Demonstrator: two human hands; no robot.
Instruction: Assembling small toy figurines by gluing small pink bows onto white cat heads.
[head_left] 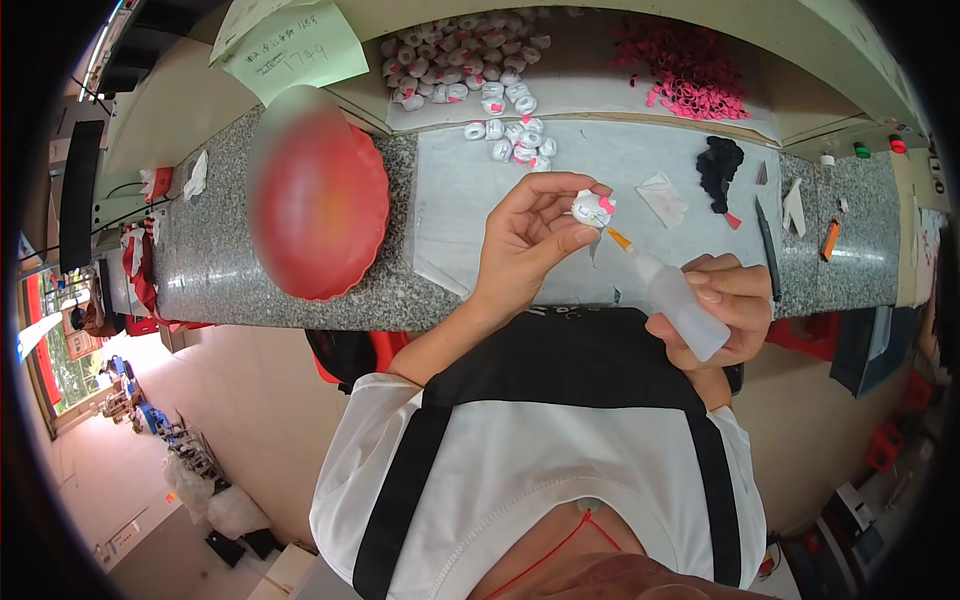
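Observation:
Between the thumb and fingers of my left hand (540,228) is a small rounded white figure head (590,209) with a pink bow-like piece on its side. My right hand (728,305) grips a translucent white squeeze bottle (684,302), tilted up to the left. Its thin nozzle with an orange-yellow base (620,239) points at the underside of the white head. Whether the tip touches it is too small to tell. Both hands are raised over the near part of a white paper sheet (470,215).
A red scalloped bowl (370,215), partly blurred, stands left on the granite counter (400,290). White heads (520,150) and pink pieces (700,95) are heaped at the back. A black cloth (718,170), a white wipe (662,200), a dark slim tool (767,240) and an orange-handled cutter (830,240) lie right.

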